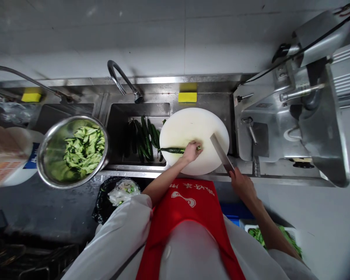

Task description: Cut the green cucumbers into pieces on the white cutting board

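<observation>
On the round white cutting board (192, 120) lies a dark green cucumber (173, 150), pointing left to right. My left hand (192, 151) is closed over its right end, and a small pale green bit shows by the fingertips. My right hand (241, 182) grips the handle of a cleaver (221, 151). Its blade slants up and left over the board's right side, apart from the cucumber. Several whole cucumbers (146, 136) rest in the sink left of the board. Further left, a steel bowl (43, 159) holds many sliced cucumber pieces (86, 149).
A faucet (119, 77) arches above the sink, and a yellow sponge (187, 97) sits behind the board. To the right stands a steel machine (280, 128). Below the counter are a black-lined bin (100, 206) and a white crate of greens (291, 233).
</observation>
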The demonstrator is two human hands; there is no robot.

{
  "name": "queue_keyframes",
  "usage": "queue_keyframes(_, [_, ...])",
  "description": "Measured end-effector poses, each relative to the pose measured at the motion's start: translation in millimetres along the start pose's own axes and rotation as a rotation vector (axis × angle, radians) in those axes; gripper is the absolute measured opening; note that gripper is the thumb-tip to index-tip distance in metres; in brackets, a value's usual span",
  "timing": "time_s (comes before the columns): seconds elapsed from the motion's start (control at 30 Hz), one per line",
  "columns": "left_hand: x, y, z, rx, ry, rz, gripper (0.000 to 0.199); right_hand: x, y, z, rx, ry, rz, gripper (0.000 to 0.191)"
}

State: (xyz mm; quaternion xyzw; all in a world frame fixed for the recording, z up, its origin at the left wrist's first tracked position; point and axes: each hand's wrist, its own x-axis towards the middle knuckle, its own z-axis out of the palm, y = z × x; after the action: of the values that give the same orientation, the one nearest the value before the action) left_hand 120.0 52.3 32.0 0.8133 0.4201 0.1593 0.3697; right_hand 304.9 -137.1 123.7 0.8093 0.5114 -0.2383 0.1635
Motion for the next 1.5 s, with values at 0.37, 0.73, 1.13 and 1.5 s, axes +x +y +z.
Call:
queue_keyframes(0.37, [-271.9, -127.5, -106.5, 0.028, 0.914, -0.724, 0.026, 26.5, -33.2, 26.4, -0.088, 0.006, -0.271, 0.037])
queue_keyframes(0.73, [-318.3, -174.9, -159.9, 0.272, 0.745, -0.715, 0.024, 48.2, -51.5, 18.5, -0.182, 0.019, -0.214, 0.058])
queue_keyframes(1.13, [-84.2, -78.0, -37.2, 0.3, 0.048, 0.147, 0.036, 30.7, -73.9, 7.8, -0.189, 0.029, -0.173, 0.037])
queue_keyframes(1.5, [-70.6, -46.3, 6.2, 0.344, 0.169, 0.087, 0.027, -14.3, -38.7, 0.2, -0.251, 0.023, -0.236, 0.039])
